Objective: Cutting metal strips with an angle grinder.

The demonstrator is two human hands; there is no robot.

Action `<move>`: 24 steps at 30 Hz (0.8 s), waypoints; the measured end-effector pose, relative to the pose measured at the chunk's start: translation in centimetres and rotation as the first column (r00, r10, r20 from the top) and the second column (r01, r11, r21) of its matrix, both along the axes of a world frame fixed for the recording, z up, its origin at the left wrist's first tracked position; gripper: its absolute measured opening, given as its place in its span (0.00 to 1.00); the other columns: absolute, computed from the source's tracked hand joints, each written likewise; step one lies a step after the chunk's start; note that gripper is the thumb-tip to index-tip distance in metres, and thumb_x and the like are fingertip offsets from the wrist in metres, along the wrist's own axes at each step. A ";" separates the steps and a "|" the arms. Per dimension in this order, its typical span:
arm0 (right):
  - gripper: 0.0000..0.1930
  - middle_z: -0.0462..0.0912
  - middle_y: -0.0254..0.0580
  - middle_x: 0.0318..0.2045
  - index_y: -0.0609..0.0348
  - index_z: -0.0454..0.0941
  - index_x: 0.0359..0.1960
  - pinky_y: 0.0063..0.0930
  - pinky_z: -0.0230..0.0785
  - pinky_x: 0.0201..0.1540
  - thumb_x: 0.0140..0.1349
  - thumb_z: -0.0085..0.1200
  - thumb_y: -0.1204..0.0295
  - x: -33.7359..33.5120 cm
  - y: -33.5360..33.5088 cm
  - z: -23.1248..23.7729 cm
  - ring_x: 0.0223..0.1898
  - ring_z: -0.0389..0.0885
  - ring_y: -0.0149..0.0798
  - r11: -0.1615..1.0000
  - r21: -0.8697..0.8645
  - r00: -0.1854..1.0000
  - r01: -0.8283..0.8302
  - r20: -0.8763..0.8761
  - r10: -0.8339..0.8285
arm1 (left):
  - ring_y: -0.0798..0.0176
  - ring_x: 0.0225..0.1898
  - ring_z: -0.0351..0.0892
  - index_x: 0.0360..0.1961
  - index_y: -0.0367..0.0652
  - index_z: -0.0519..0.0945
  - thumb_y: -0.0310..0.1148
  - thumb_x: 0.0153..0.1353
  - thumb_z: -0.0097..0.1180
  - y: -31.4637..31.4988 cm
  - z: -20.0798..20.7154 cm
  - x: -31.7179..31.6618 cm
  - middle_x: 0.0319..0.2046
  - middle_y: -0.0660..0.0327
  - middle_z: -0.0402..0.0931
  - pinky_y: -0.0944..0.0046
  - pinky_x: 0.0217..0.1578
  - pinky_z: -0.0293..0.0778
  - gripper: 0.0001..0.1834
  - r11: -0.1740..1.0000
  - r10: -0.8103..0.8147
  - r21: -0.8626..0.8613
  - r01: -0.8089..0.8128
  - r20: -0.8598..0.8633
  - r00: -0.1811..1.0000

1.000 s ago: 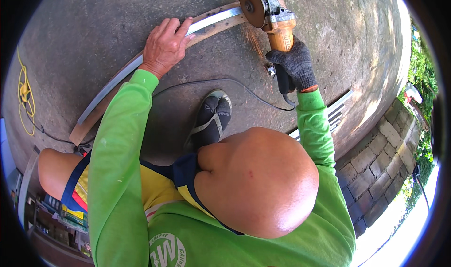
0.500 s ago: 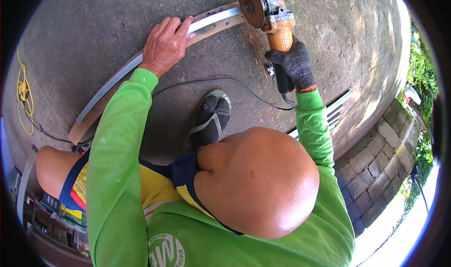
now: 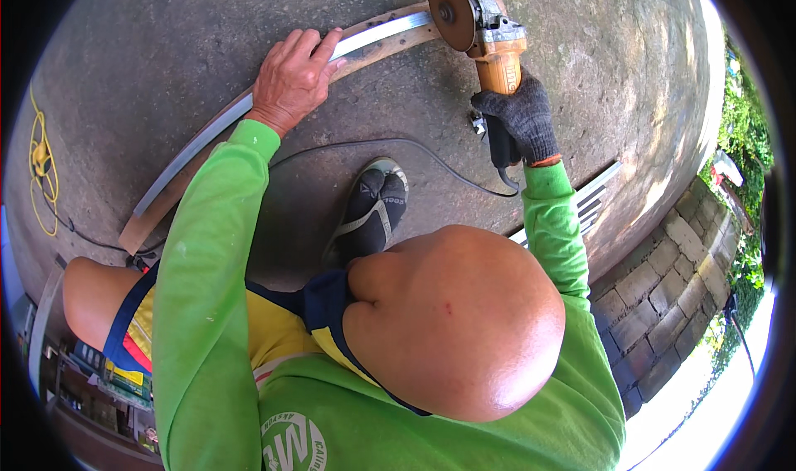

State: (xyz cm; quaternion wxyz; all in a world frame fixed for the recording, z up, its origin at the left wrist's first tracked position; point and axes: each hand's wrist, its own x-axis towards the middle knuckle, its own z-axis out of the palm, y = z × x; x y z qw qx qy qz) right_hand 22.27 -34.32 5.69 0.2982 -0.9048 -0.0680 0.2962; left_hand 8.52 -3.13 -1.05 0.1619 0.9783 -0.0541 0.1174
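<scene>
Bare, my left hand (image 3: 292,83) presses down with its fingers curled over a long silvery metal bar (image 3: 377,37). The bar lies along a wooden plank (image 3: 148,224) on the ground, and both look curved in this view. In its dark grey knit glove, my right hand (image 3: 524,116) grips the handle of an angle grinder (image 3: 500,69) with an orange-yellow body. Its brown cutting disc (image 3: 452,12) stands upright at the bar's far right end. Whether the disc touches the bar, I cannot tell.
A black power cord (image 3: 385,142) runs from the grinder across the concrete floor, past my foot in a sandal (image 3: 375,206). Several cut metal pieces (image 3: 590,197) lie by my right forearm. A yellow cord (image 3: 40,160) lies at far left, a block wall (image 3: 672,284) stands at right.
The grinder and my right hand have shifted slightly to the right. Orange sparks seen below the disc before are gone. My left hand and the bar have stayed put.
</scene>
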 end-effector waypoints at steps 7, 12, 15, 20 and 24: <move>0.30 0.87 0.46 0.30 0.63 0.79 0.47 0.33 0.81 0.34 0.43 0.75 0.60 -0.1 0.0 -0.1 0.29 0.88 0.38 1.000 0.007 1.000 0.005 -0.004 -0.005 | 0.58 0.40 0.75 0.57 0.42 0.79 0.37 0.58 0.65 0.0 0.1 0.0 0.35 0.61 0.70 0.57 0.40 0.74 0.25 1.000 -0.003 -0.004 0.003 0.010 1.000; 0.31 0.87 0.45 0.31 0.63 0.79 0.47 0.33 0.81 0.35 0.43 0.75 0.60 -0.1 0.1 0.0 0.29 0.88 0.38 1.000 0.000 1.000 -0.011 -0.010 0.011 | 0.58 0.40 0.75 0.56 0.42 0.79 0.37 0.58 0.65 -0.1 0.2 -0.1 0.36 0.61 0.70 0.58 0.41 0.74 0.25 1.000 0.003 0.003 -0.003 0.000 1.000; 0.31 0.87 0.45 0.30 0.62 0.79 0.48 0.33 0.81 0.35 0.43 0.75 0.61 0.1 -0.2 -0.5 0.29 0.88 0.38 1.000 0.001 1.000 -0.009 -0.009 0.009 | 0.58 0.40 0.75 0.57 0.42 0.79 0.37 0.58 0.65 -0.1 0.2 0.0 0.36 0.60 0.70 0.58 0.41 0.75 0.25 1.000 0.002 0.005 -0.002 0.001 1.000; 0.31 0.87 0.45 0.30 0.63 0.79 0.48 0.32 0.82 0.35 0.43 0.76 0.61 0.1 -0.3 -0.8 0.29 0.88 0.38 0.999 0.045 0.999 0.021 -0.042 -0.019 | 0.57 0.41 0.75 0.57 0.42 0.79 0.37 0.58 0.65 -0.1 0.1 -0.1 0.36 0.60 0.70 0.57 0.41 0.75 0.25 1.000 0.002 0.006 -0.002 0.003 1.000; 0.31 0.87 0.46 0.31 0.62 0.79 0.48 0.33 0.82 0.34 0.43 0.75 0.61 0.0 0.0 -0.4 0.29 0.88 0.38 1.000 0.018 1.000 -0.003 -0.009 0.003 | 0.57 0.41 0.75 0.57 0.41 0.79 0.36 0.58 0.65 -0.1 0.2 -0.1 0.36 0.60 0.71 0.57 0.42 0.74 0.25 1.000 0.003 0.001 -0.003 -0.002 1.000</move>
